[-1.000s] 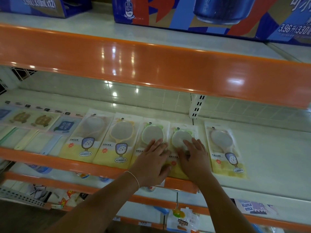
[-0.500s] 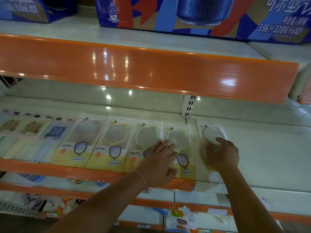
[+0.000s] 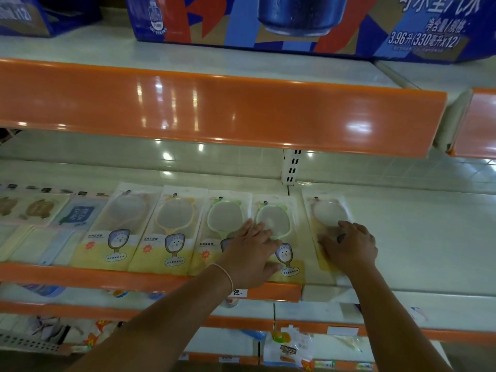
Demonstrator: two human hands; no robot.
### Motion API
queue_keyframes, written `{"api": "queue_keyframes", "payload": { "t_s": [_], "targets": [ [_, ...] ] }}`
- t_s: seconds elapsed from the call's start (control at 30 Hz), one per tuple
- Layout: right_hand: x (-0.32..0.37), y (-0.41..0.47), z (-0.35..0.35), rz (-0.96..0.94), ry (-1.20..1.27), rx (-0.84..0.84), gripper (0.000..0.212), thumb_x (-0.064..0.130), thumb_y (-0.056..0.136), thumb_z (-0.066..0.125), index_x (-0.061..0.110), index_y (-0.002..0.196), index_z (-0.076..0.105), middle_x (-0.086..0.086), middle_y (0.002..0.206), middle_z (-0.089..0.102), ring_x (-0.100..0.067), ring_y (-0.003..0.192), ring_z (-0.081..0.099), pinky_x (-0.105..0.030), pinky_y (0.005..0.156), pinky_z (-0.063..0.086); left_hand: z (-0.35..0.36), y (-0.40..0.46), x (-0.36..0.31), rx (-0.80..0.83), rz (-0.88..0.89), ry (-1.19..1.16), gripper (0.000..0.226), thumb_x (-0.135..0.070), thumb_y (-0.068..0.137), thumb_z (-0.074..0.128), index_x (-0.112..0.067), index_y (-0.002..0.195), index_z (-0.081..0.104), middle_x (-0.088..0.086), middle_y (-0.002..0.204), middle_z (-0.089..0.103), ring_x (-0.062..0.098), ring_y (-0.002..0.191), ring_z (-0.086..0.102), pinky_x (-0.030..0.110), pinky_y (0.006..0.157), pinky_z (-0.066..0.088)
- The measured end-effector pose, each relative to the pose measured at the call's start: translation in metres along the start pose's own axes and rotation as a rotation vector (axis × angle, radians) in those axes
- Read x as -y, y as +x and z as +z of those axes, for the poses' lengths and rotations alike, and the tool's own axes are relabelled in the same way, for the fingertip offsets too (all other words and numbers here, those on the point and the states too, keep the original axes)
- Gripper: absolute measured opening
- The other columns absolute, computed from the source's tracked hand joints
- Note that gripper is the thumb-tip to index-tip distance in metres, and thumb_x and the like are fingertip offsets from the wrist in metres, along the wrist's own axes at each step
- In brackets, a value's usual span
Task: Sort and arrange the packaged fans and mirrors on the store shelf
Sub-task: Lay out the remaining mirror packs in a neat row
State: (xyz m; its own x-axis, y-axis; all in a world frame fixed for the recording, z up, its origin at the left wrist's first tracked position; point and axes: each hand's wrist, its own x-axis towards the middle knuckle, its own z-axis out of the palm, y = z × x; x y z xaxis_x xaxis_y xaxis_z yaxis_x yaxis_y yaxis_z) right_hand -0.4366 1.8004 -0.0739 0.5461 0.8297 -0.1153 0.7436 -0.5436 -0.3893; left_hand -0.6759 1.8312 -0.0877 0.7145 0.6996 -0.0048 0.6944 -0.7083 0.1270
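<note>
orange shelf lips (image 3: 214, 108) gleam above pale cream boards. mirror packs (image 3: 171, 229) are clear over yellow bottoms, each with a lilac rabbit badge and a red sunburst; frames run yellow (image 3: 175, 214), then green (image 3: 224, 214). a blue, red and tan carton (image 3: 295, 22) sits on top.

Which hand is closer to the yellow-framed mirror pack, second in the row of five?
Left. The left hand rests across the two green-framed packs, with one green pack between it and the yellow-framed mirror pack. The right hand presses the far-right pack, farther away.
</note>
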Motion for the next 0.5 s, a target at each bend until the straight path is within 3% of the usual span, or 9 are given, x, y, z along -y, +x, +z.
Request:
{"api": "queue_keyframes", "payload": {
  "t_s": [0.13, 0.27, 0.43, 0.5],
  "targets": [
    [0.003, 0.001, -0.003, 0.009, -0.015, 0.020, 0.082, 0.061, 0.070, 0.072, 0.024, 0.138, 0.045, -0.009, 0.142, 0.044, -0.036, 0.128, 0.039, -0.049, 0.104, 0.036, 0.001, 0.001, -0.002, -0.009, -0.006, 0.007, 0.060, -0.057, 0.093, 0.041, -0.024, 0.144, 0.040, 0.005, 0.156, 0.030, 0.024, 0.146, 0.016, 0.043, 0.120, -0.007],
    [0.007, 0.006, -0.009, 0.012, 0.012, 0.061, 0.102, 0.067, 0.054, 0.080, 0.021, 0.138, 0.045, -0.014, 0.128, 0.053, -0.033, 0.115, 0.052, -0.044, 0.097, 0.045, -0.004, 0.003, -0.004, -0.013, -0.016, 0.001, 0.059, -0.056, 0.094, 0.041, -0.022, 0.142, 0.042, 0.005, 0.151, 0.035, 0.024, 0.144, 0.021, 0.044, 0.120, -0.007],
    [0.010, 0.011, -0.018, -0.025, 0.055, 0.106, 0.086, 0.056, 0.057, 0.085, 0.018, 0.127, 0.053, -0.003, 0.106, 0.066, -0.026, 0.095, 0.063, -0.039, 0.084, 0.054, -0.007, 0.001, -0.004, -0.058, -0.016, -0.031, 0.053, -0.049, 0.097, 0.039, -0.018, 0.139, 0.045, 0.006, 0.142, 0.045, 0.024, 0.139, 0.030, 0.044, 0.121, -0.003],
    [0.005, 0.011, -0.022, 0.032, 0.303, 0.137, 0.078, 0.041, 0.060, 0.089, 0.019, 0.127, 0.054, -0.001, 0.096, 0.066, -0.024, 0.076, 0.065, -0.041, 0.078, 0.057, -0.006, 0.001, -0.002, -0.077, -0.019, -0.040, 0.053, -0.049, 0.097, 0.037, -0.017, 0.138, 0.046, 0.007, 0.142, 0.046, 0.025, 0.139, 0.031, 0.044, 0.121, -0.001]
  ]
}}
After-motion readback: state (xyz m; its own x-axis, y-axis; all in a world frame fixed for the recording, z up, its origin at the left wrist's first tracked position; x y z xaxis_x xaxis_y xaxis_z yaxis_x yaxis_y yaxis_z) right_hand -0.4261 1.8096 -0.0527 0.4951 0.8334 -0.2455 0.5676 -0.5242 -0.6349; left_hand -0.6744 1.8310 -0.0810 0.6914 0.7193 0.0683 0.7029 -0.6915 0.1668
